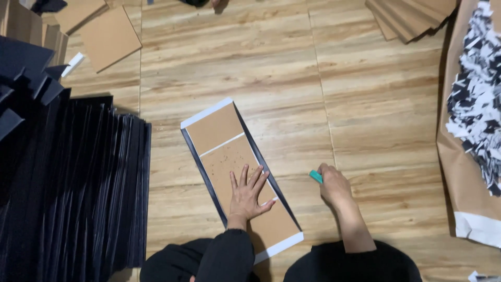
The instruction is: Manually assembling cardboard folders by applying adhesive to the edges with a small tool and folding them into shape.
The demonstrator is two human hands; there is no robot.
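1. Left hand (247,192): laid flat, palm down, fingers spread wide and pointing away from the body, thumb out to the right side.
2. Pressed on the long brown cardboard strip (237,172), about at its middle part, a little nearer to the body.
3. Left forearm in a black sleeve (224,256), coming straight up from the lower edge of the view, wrist almost unbent.
4. Right hand (334,185): curled into a loose fist, knuckles up, resting on the wooden floor (365,104) just to the right of the strip, apart from it.
5. Closed around a small teal tool (315,176); only its end visible, sticking out to the left from the fingers. Kind of tool: cannot tell.
6. Right forearm bare, going diagonally from the lower right to the hand.
7. Strip lying diagonally on the floor, from upper left to lower right, on a black sheet with white ends; thin pale gap across the upper brown part.
8. Left of the strip: large stack of black sheets (78,188), fanned.
9. Upper left: brown cardboard pieces (107,36) on the floor.
10. Upper right: another pile of brown boards (412,15).
11. Far right: brown paper with black and white shreds (477,104) on it.
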